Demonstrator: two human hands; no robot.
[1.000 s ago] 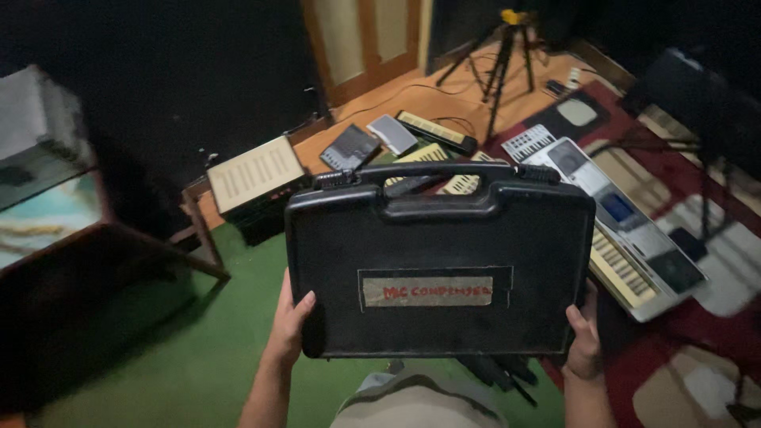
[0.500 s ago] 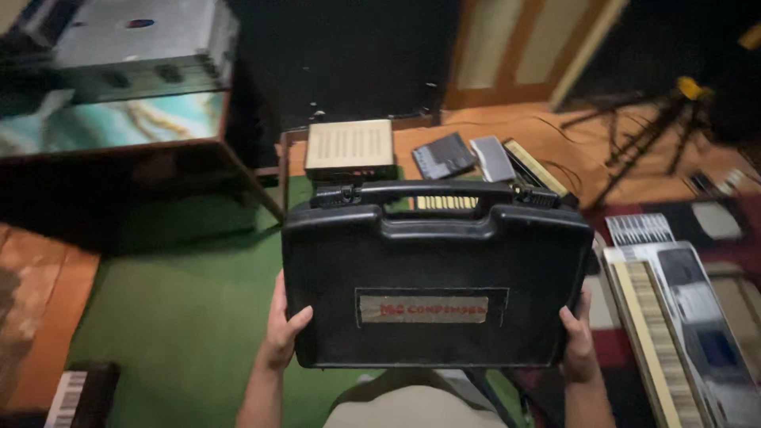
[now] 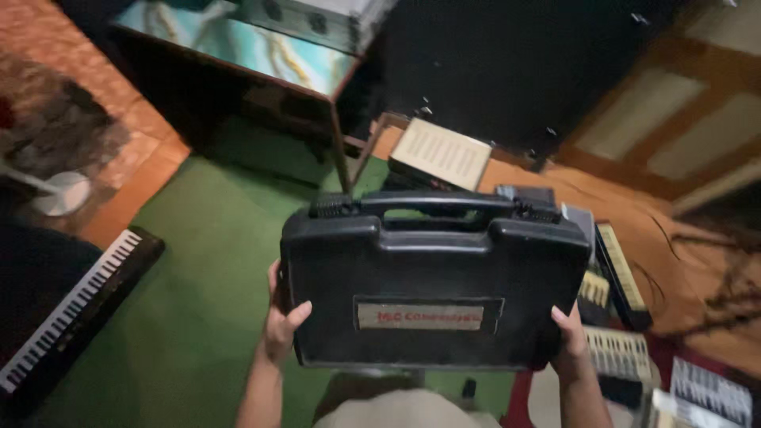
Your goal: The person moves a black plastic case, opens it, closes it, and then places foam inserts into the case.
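A black hard plastic carry case (image 3: pixel 432 277) with a top handle and a pale label strip on its front is held upright in front of me, above the floor. My left hand (image 3: pixel 279 321) grips its lower left edge, thumb across the front. On the lower right edge my right hand (image 3: pixel 567 342) holds the case, fingers behind it. The case is latched closed and hides most of my lap.
A green carpet (image 3: pixel 198 261) covers the floor. A black keyboard (image 3: pixel 67 309) lies at the left. Small keyboards and boxes (image 3: pixel 622 273) lie at the right. A beige flat box (image 3: pixel 440 152) sits behind the case, beside a table (image 3: pixel 238 47) with a patterned top.
The view has swung left: the table and a keyboard on the left have come into sight, the large keyboard on the right has left. Both hands keep the same grip on the case.
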